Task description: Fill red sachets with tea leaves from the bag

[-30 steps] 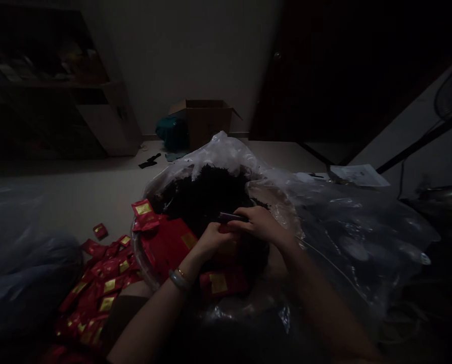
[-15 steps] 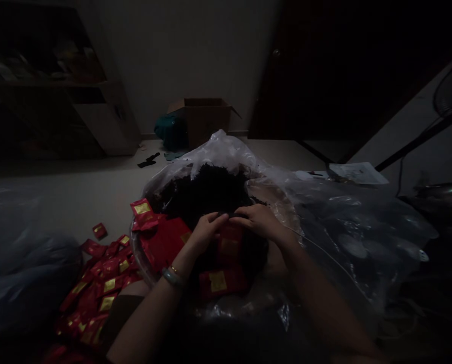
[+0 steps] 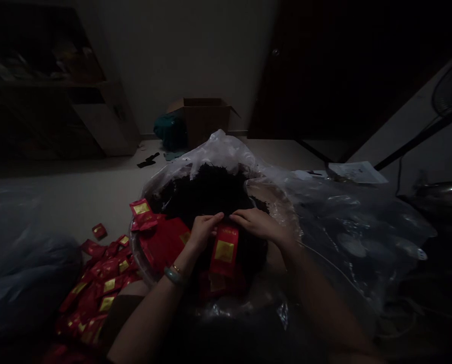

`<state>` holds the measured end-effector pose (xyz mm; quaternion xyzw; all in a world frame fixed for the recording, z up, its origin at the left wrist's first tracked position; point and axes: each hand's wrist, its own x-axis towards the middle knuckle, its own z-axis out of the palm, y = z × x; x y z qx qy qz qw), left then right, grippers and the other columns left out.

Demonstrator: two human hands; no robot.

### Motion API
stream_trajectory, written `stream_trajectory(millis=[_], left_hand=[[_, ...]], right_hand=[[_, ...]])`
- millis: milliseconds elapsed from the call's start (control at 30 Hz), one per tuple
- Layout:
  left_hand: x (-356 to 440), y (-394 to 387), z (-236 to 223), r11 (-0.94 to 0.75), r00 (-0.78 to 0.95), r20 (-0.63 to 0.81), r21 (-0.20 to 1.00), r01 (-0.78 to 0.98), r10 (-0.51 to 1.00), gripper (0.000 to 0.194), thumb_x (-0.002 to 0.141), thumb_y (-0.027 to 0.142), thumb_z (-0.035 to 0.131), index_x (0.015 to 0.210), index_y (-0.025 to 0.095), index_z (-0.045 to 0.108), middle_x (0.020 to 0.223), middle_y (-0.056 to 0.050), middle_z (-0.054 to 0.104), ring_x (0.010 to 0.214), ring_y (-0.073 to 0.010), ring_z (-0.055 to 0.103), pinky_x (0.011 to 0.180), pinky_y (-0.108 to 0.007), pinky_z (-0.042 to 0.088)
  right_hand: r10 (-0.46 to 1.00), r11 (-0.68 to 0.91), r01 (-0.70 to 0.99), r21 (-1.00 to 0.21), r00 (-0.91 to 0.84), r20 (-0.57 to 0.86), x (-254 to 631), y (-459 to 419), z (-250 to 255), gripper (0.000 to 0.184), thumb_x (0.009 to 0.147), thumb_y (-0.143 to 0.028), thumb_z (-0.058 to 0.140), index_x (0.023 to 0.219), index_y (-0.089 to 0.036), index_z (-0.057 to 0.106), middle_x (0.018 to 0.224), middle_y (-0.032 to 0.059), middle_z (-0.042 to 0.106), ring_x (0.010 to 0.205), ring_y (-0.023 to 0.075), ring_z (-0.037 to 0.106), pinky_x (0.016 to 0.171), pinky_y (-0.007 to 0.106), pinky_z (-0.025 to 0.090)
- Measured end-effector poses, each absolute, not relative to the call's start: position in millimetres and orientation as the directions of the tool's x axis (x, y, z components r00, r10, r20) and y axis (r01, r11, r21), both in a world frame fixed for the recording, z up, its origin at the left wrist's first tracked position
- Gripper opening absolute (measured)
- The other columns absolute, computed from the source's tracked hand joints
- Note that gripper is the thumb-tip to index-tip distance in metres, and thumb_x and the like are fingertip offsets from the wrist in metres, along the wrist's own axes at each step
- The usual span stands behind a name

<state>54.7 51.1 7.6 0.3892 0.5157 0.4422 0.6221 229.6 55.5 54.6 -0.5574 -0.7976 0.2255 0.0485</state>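
A red packet with a gold label (image 3: pixel 225 251) hangs upright below my fingertips, its label facing me. My left hand (image 3: pixel 204 231) pinches its top edge at the left, and my right hand (image 3: pixel 257 223) pinches the same edge at the right. Behind them lies a heap of dark, shredded, leaf-like stuff (image 3: pixel 214 189) in a clear plastic bag (image 3: pixel 223 143) that lines a round tub. Under the held packet another red packet (image 3: pixel 220 287) lies in shadow. Flat red packets (image 3: pixel 161 245) rest at the tub's left side.
Many red packets (image 3: pixel 104 283) are piled on the floor at left. Clear plastic sheeting (image 3: pixel 340 217) spreads to the right. An open cardboard box (image 3: pixel 207 121) and a teal bag (image 3: pixel 171 131) stand by the wall. The room is dim.
The packet between my hands has swung into view with its gold label facing me. My fingertips have drawn slightly apart along its top edge.
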Motion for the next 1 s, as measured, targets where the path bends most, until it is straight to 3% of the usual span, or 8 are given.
stream_trajectory(millis=[133, 300, 600, 800, 1000], left_hand=[[56, 51, 7, 0.313, 0.065, -0.306, 0.936, -0.162, 0.95, 0.051, 0.045, 0.057, 0.08, 0.049, 0.011, 0.059, 0.043, 0.005, 0.042, 0.04, -0.0043, 0.036, 0.042, -0.019, 0.025], [56, 49, 7, 0.295, 0.096, -0.283, 0.942, -0.158, 0.954, 0.049, 0.048, 0.057, 0.079, 0.05, 0.011, 0.061, 0.042, 0.005, 0.042, 0.04, -0.0045, 0.035, 0.041, -0.02, 0.024], [55, 49, 8, 0.424, 0.246, -0.379, 0.89, -0.167, 0.892, 0.056, 0.056, 0.066, 0.072, 0.065, 0.011, 0.067, 0.053, -0.001, 0.058, 0.044, -0.0085, 0.05, 0.043, -0.02, 0.031], [53, 43, 11, 0.479, 0.451, -0.395, 0.873, -0.086, 0.8, 0.049, 0.041, 0.04, 0.089, 0.076, 0.01, 0.073, 0.067, -0.005, 0.071, 0.057, -0.0141, 0.062, 0.059, -0.025, 0.046], [54, 41, 12, 0.476, 0.435, -0.376, 0.867, -0.147, 0.818, 0.048, 0.042, 0.04, 0.089, 0.076, 0.011, 0.073, 0.069, -0.004, 0.072, 0.058, -0.0147, 0.064, 0.061, -0.025, 0.048]], right_hand=[[0.908, 0.257, 0.887, -0.383, -0.357, -0.22, 228, 57, 53, 0.046, 0.096, -0.049, 0.034, 0.096, -0.021, 0.071, 0.098, 0.0073, 0.073, 0.085, 0.0212, 0.066, 0.067, 0.025, 0.04], [0.888, 0.282, 0.85, -0.445, -0.407, -0.215, 224, 59, 47, 0.047, 0.095, -0.049, 0.035, 0.087, -0.02, 0.071, 0.087, 0.007, 0.072, 0.075, 0.0189, 0.063, 0.06, 0.025, 0.035], [0.933, 0.229, 0.788, -0.572, -0.345, -0.103, 225, 63, 44, 0.044, 0.09, -0.047, 0.043, 0.07, -0.017, 0.067, 0.067, 0.003, 0.065, 0.061, 0.0138, 0.053, 0.056, 0.025, 0.03], [0.961, 0.13, 0.732, -0.668, -0.258, -0.096, 230, 65, 51, 0.045, 0.089, -0.049, 0.042, 0.065, -0.016, 0.062, 0.061, 0.0006, 0.058, 0.057, 0.0121, 0.048, 0.054, 0.024, 0.031], [0.96, 0.051, 0.68, -0.731, -0.236, -0.152, 239, 63, 58, 0.053, 0.085, -0.061, 0.041, 0.065, -0.016, 0.061, 0.056, -0.001, 0.053, 0.05, 0.011, 0.045, 0.049, 0.024, 0.032]])
